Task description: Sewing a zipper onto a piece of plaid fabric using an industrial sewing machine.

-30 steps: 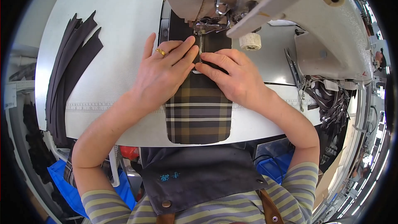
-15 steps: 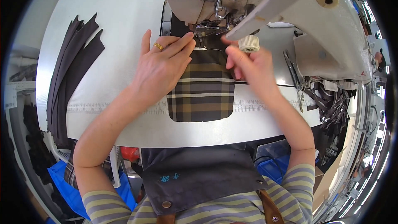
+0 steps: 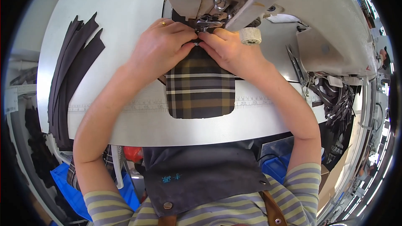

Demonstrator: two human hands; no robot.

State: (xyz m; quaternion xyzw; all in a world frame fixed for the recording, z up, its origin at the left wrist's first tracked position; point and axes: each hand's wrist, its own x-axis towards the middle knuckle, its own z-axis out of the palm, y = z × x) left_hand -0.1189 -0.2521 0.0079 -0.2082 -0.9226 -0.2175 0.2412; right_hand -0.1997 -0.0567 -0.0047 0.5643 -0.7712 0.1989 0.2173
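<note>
A checked fabric piece (image 3: 201, 96) in brown, black and white, with rounded near corners, lies on the white sewing table under the sewing machine's presser foot (image 3: 204, 28). My left hand (image 3: 161, 46) pinches fabric with thumb and forefinger just in front of the foot. From the other side my right hand (image 3: 234, 50) does the same, its fingertips almost meeting the left ones. Between them shows a small pale bit I cannot make out. My hands hide the far part of the piece.
Dark fabric strips (image 3: 73, 75) lie at the left of the table. To the right are thread snips (image 3: 296, 65) and a bundle of dark strips (image 3: 335, 100). The machine head (image 3: 268, 0) overhangs my hands. A printed ruler (image 3: 113, 107) crosses the near tabletop.
My right hand has come left to the presser foot. My left hand's fingers, stretched out before, are now bent in a pinch. The checked piece has shifted slightly away from me and left.
</note>
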